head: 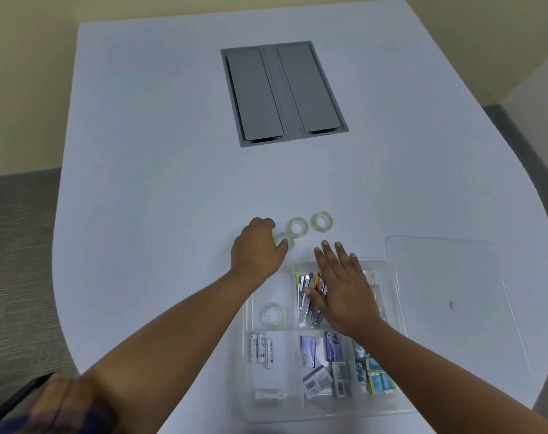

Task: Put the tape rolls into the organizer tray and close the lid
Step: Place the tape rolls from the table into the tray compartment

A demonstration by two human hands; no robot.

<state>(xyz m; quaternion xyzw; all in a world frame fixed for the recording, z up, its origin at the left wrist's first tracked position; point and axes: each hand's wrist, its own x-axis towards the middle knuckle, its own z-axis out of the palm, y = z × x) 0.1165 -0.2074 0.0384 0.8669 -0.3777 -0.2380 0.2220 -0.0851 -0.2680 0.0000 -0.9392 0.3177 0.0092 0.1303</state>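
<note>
Three clear tape rolls lie on the white table beyond the tray: the nearest roll [285, 240], a middle roll [297, 227] and a far-right roll [322, 221]. My left hand [256, 249] curls over the nearest roll, thumb and fingertips touching its rim. My right hand [341, 292] hovers flat with fingers spread over the clear organizer tray [394, 308]. Another tape roll [273, 314] lies in the tray's upper-left compartment. The clear lid [448, 277] lies flat on the table to the right of the tray.
The tray holds batteries [261, 349], pens and clips [308, 296], small boxes [326, 364] and blue-yellow packs [374, 374]. A grey cable hatch [283, 92] is set into the table farther back. The table's curved edge runs close on the right.
</note>
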